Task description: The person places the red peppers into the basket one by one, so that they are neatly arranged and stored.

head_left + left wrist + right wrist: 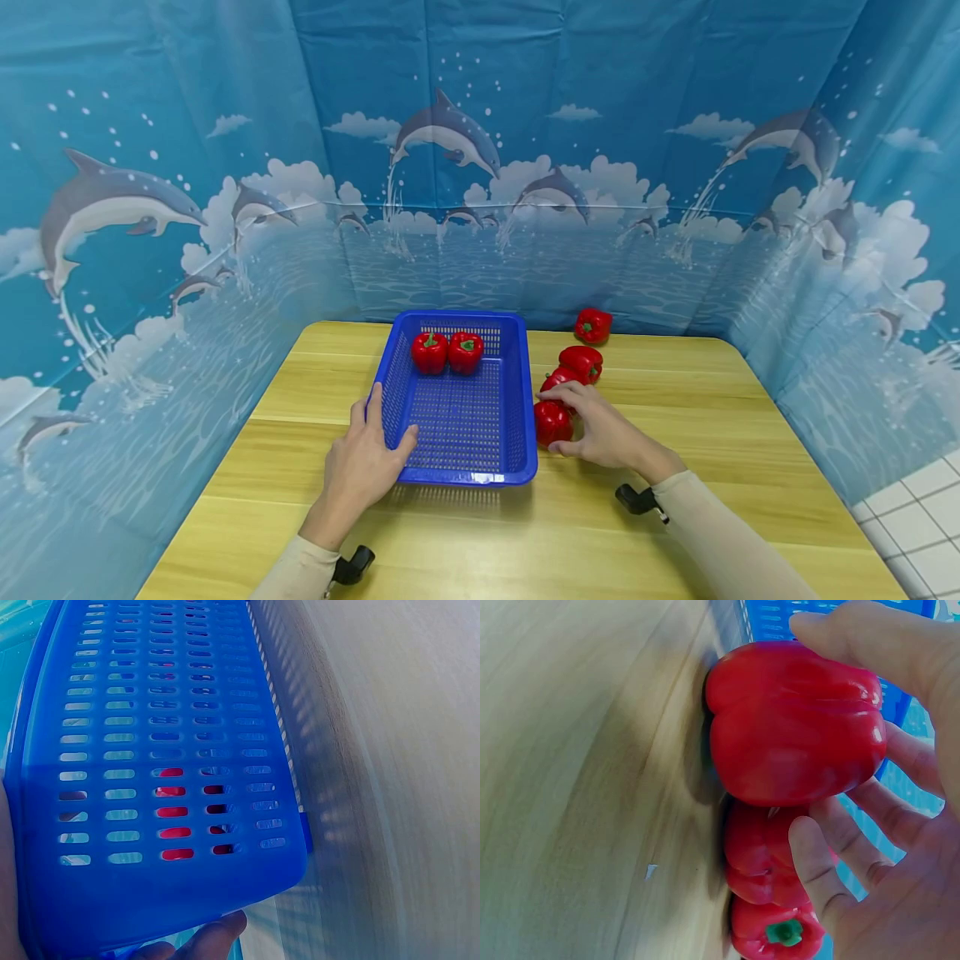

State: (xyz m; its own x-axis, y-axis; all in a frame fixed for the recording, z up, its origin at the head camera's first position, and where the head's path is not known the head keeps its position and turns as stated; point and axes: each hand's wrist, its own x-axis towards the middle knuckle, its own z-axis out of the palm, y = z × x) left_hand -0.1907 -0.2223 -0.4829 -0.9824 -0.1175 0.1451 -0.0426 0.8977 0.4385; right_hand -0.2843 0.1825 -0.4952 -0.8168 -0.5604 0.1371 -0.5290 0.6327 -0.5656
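Note:
My left hand (363, 461) holds the near left corner of a blue plastic basket (529, 392), its thumb over the rim and fingers at the left side. In the left wrist view, fingertips (229, 926) show by the slotted basket wall (150, 900). Two red bell peppers (430, 354) stand side by side at the basket's far end, stems up. Right of the basket, my right hand (600, 427) grips the nearest red bell pepper (795, 724), thumb on one side and fingers on the other. Behind it lie two more peppers (761, 851), one with a green stem showing.
Another red bell pepper (593, 326) lies apart near the table's back edge. The light wooden table (675, 400) extends to both sides of the basket. A blue dolphin-print curtain (480, 250) surrounds the back and sides. White tiles (930, 492) show at the lower right.

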